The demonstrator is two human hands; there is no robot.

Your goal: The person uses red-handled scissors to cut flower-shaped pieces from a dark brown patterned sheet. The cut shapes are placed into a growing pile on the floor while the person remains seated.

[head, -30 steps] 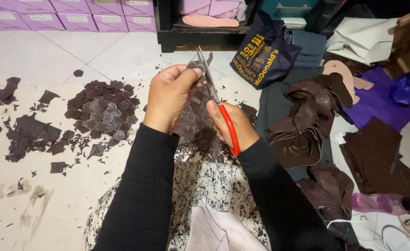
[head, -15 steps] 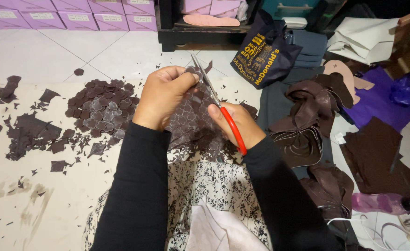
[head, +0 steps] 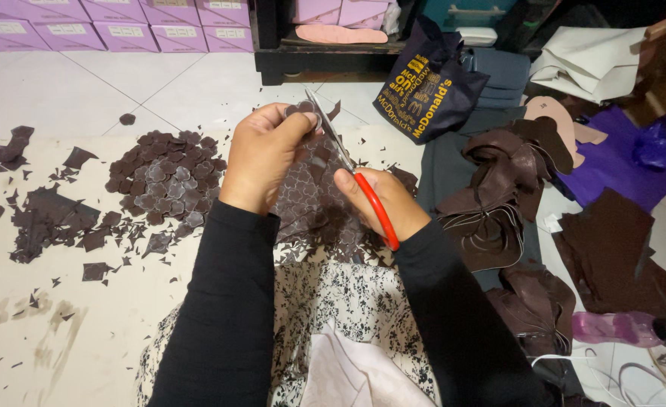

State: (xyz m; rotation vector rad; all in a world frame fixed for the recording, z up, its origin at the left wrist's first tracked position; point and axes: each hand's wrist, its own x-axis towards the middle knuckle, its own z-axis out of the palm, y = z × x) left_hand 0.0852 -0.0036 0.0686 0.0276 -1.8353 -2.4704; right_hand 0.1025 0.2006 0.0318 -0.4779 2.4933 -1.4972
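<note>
Nearest us, a black-and-white patterned cloth (head: 325,301) covers the lap. Above it our right hand (head: 382,200) has its fingers closed through the red handles of the scissors (head: 356,177), blades pointing away, near the far edge of the pale floor mat (head: 107,332). Our left hand (head: 261,154) pinches a small dark brown leather piece (head: 306,113) between thumb and fingertips at the blades. Left on the mat, a heap of cut brown shapes (head: 163,177). Right, leather offcuts (head: 499,196). Farthest, a dark tote bag (head: 423,87) and lilac boxes (head: 114,22).
</note>
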